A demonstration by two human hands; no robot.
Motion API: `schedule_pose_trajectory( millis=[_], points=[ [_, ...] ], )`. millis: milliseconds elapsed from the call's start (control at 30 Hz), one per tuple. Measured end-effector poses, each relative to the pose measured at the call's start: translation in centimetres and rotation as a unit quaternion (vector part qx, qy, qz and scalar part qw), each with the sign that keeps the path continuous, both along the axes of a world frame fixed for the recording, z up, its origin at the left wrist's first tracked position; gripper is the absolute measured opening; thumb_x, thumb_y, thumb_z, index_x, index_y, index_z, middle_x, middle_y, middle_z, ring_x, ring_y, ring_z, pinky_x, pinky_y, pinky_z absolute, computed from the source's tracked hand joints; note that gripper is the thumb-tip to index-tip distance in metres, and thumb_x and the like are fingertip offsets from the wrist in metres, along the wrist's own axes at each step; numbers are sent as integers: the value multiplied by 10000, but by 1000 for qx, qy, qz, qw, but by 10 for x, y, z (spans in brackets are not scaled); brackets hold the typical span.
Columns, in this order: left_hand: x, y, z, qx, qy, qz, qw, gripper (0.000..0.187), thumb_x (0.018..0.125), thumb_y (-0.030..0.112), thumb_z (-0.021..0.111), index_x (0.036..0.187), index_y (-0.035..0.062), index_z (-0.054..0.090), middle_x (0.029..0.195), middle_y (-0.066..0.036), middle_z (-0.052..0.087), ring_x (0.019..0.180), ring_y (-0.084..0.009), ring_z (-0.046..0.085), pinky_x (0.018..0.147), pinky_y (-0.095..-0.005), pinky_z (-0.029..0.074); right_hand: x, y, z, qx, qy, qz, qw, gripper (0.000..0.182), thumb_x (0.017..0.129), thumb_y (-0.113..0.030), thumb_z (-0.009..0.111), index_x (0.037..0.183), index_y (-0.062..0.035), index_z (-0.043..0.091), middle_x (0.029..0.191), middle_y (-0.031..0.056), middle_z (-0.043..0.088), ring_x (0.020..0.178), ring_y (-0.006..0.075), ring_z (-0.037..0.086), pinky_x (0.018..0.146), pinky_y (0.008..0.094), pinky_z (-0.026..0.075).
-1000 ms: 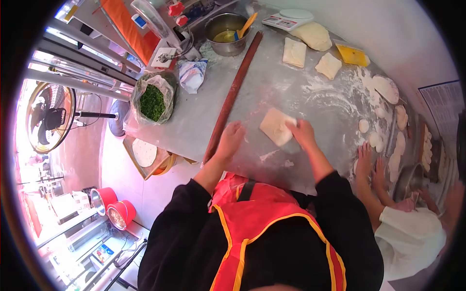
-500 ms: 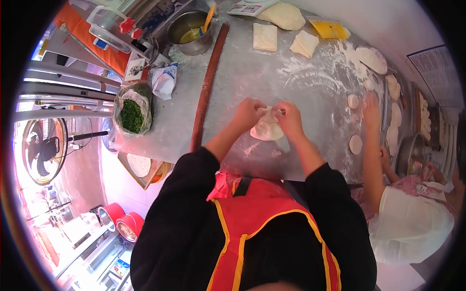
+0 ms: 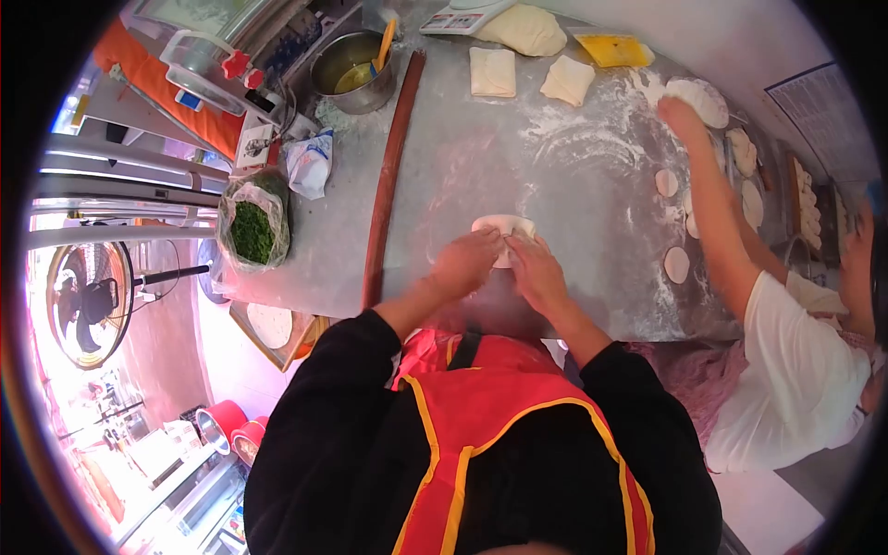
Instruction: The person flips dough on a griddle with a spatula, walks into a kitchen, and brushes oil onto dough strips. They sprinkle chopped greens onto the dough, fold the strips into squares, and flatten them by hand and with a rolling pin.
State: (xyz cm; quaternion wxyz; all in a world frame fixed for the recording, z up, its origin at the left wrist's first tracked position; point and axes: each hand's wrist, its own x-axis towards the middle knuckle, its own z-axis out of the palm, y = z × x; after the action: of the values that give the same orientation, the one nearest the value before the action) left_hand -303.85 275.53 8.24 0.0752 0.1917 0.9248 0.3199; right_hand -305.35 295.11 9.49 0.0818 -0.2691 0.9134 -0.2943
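Observation:
A piece of pale dough (image 3: 504, 223) lies on the metal table in front of me. My left hand (image 3: 466, 263) is closed on its near left side, fingers curled into it. From the right, my right hand (image 3: 538, 276) also grips the dough, its fingertips meeting the left ones near the middle. Both hands cover the dough's near part. Farther off rest two folded square dough pieces, one on the left (image 3: 492, 72) and one on the right (image 3: 567, 80).
A long rolling pin (image 3: 393, 176) lies to my left, near a bag of chopped greens (image 3: 252, 231) and a metal pot (image 3: 352, 74) with yellow liquid. At right, a co-worker's hand (image 3: 682, 118) reaches past dough rounds (image 3: 676, 265). A yellow scraper (image 3: 614, 50) lies at the back.
My hands have moved from the dough's far edge toward me, folding that edge over. The co-worker's hand has moved farther back to the large dough at right.

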Motion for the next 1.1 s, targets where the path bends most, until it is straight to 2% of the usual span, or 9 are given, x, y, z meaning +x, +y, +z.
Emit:
schedule_pose_trajectory(
  millis=[100,133,200,267,300,433,767,1067,1100],
  points=[
    [-24,-12,9,35,-27,91,995,403,852,221,588,1207,33,568,1223,-183,578,1134,-335,539,961,-394,439,16,12,12,-155,-121,-226,954,322,920,-189,510,1185,-14,562,1144,216,606,1091,360,566,968,464,443],
    [-30,-13,9,35,-2,138,990,405,845,241,601,1194,38,574,1200,-183,588,1108,-336,551,938,-394,450,22,13,6,-214,-231,-283,906,323,932,-212,500,1179,-12,558,1133,207,608,1077,344,574,951,450,458],
    [-43,1,10,-19,-190,146,971,406,799,233,654,1150,40,586,1147,-175,603,1089,-331,552,888,-404,455,27,14,-5,-319,-428,-376,758,335,956,-259,481,1167,-7,549,1113,189,610,1047,311,590,917,423,488],
    [-54,7,29,-43,-288,110,950,392,776,195,672,1130,49,588,1157,-170,595,1103,-337,538,880,-405,452,24,-5,-6,-428,-487,-430,629,375,974,-299,452,1169,12,526,1119,184,597,1051,297,588,910,413,495],
    [-52,7,37,-21,-206,100,973,378,770,180,675,1116,52,588,1171,-164,586,1113,-338,530,881,-407,448,22,-13,-5,-476,-512,-450,556,397,983,-320,438,1170,22,514,1122,181,591,1053,290,587,907,408,499],
    [-29,2,63,-54,35,52,997,351,769,123,668,1101,65,572,1241,-142,536,1165,-338,492,917,-417,428,1,-21,-1,-599,-520,-376,479,485,995,-339,403,1223,84,467,1201,225,562,1083,319,579,968,423,471],
    [-68,13,-16,-102,123,136,978,580,916,347,502,1428,115,358,1477,-107,346,1381,-290,287,1151,-437,182,-55,-8,-18,-489,-397,-413,657,543,995,-353,378,1249,120,464,1194,240,583,1045,312,608,925,406,500],
    [-66,15,-17,-152,103,137,973,576,929,425,456,1427,147,375,1490,-88,330,1393,-274,263,1136,-496,163,-73,-53,-24,-459,-505,-440,584,552,969,-466,403,1078,52,563,963,151,646,840,238,649,771,337,531],
    [-68,15,-16,-155,102,136,973,582,925,427,461,1427,147,374,1489,-88,332,1392,-275,266,1135,-500,164,-80,-46,-20,-423,-499,-407,637,554,967,-466,410,1078,52,570,965,159,648,844,239,650,769,339,528]
  ],
)
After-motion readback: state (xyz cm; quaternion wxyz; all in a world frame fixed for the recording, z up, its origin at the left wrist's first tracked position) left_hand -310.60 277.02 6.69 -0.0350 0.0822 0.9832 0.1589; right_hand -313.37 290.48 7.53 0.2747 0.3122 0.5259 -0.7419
